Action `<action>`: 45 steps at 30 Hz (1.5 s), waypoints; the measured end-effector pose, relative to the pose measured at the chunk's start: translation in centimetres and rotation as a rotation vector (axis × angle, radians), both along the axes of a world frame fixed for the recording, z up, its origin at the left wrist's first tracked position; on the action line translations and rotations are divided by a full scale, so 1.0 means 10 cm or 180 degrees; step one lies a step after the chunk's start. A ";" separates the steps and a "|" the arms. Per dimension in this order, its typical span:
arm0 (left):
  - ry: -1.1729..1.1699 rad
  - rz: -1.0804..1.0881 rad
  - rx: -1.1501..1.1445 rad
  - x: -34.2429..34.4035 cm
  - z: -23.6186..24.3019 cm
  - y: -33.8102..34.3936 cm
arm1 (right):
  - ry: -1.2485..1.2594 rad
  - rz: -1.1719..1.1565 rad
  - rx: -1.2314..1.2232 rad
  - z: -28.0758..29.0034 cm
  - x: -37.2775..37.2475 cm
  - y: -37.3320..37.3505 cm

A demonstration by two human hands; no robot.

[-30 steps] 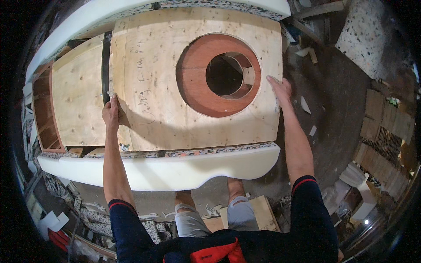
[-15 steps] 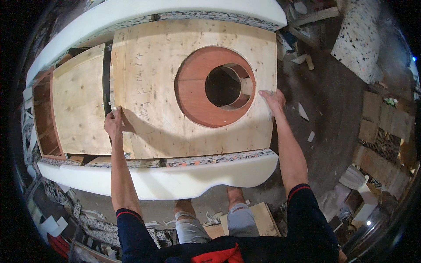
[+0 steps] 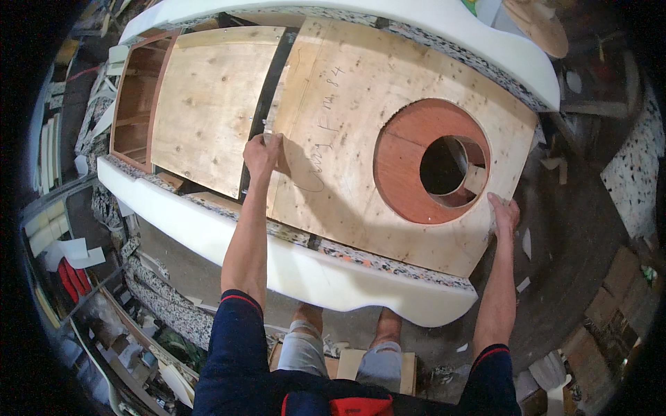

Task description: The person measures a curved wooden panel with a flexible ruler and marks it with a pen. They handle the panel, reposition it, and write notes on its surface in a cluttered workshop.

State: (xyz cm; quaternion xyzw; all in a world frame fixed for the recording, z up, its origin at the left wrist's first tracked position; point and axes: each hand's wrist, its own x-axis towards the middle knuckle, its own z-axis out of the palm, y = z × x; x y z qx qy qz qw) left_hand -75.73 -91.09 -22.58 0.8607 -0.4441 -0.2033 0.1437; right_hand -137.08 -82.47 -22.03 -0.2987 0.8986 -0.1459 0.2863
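Observation:
A large plywood panel (image 3: 340, 145) with pencil writing and a big round cutout lies across a long frame. Through the cutout shows a reddish-brown board (image 3: 406, 163) with a smaller round hole. My left hand (image 3: 262, 158) is closed at the panel's left edge, beside a dark gap; its fingertips are partly hidden. Across that gap is a smaller plywood panel (image 3: 215, 104). At the right end, my right hand (image 3: 504, 213) grips the large panel's edge, thumb on top and fingers hidden below. White foam padding (image 3: 361, 284) with speckled foam under it runs along the near side.
A matching white foam side (image 3: 444, 31) borders the far edge. The frame's open reddish wooden end (image 3: 141, 104) is at the left. Foam scraps and boards litter the floor, with a speckled foam sheet (image 3: 635, 166) at right and a red item (image 3: 74, 277) at lower left.
The view has turned, so the whole frame sits further right and slants down to the right. Both hands stay at about the same places on the large panel.

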 end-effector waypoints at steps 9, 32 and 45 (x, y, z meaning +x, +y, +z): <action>0.0146 -0.0320 0.0515 0.22 -0.09 -0.08 | 0.0241 -0.0115 0.0321 -0.02 -0.03 0.03; 0.1339 0.0103 0.0672 0.65 -0.25 -0.17 | -0.1048 0.0111 0.0181 -0.06 -0.82 0.04; 0.1442 -0.0093 0.0377 0.38 -0.08 -0.05 | 0.0493 0.0648 0.0269 -0.07 -0.55 0.10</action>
